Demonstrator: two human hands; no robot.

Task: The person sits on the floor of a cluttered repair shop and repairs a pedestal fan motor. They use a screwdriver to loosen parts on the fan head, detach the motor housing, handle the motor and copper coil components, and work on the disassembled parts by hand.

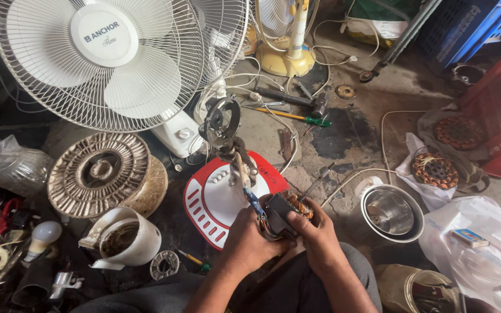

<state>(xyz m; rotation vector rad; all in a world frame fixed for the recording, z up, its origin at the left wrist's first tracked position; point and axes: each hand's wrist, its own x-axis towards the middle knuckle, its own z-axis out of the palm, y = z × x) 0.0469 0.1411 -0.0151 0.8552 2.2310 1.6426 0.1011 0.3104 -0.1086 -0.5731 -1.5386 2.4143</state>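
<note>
My left hand [250,237] and my right hand [317,235] together grip a small fan motor [288,210] with copper windings and a black body, held above my lap. A bundle of coloured wires [254,203] runs from the motor up to a worn metal bracket with a ring [222,123]. Behind the motor lies a red and white fan base cover [215,200] on the floor. A thin screwdriver [315,184] lies just beyond my right hand.
A white table fan [100,58] stands at the back left, a second fan base [285,58] behind it. Nearby are a ribbed motor housing [102,174], a white cup-shaped casing [123,237], a steel bowl [391,213], copper stators [434,170], plastic bags, a hammer [294,99], and blue and red crates.
</note>
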